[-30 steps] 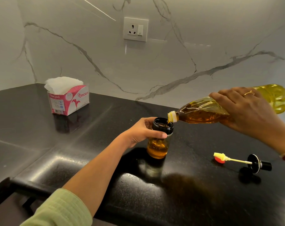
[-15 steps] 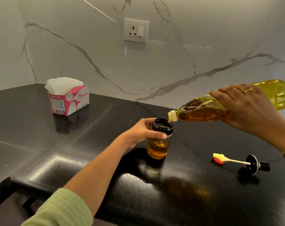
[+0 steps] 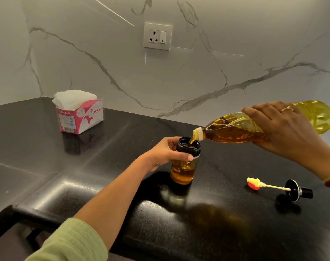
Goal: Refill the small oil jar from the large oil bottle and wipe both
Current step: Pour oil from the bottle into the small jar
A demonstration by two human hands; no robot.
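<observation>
Head cam: catching the large oil bottle [image 3: 230, 129] tipped lower than half a second ago, with a thin oil stream [image 3: 191, 140] now running from its mouth into the small oil jar [image 3: 183, 172], so properly pouring, not just hovering. Gripping the jar's black neck with the left hand [image 3: 166, 154], upright on the black counter [image 3: 217, 232]; clamping the bottle's middle with the right hand [image 3: 285, 129]. Looks under half full, so plenty of refill left, no wiping yet. Saving the tissue box [image 3: 81, 117] at far left for later, ignoring the pourer stopper [image 3: 292, 189] lying off right.

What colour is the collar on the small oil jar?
Black collar, clearest in the head view.
</observation>
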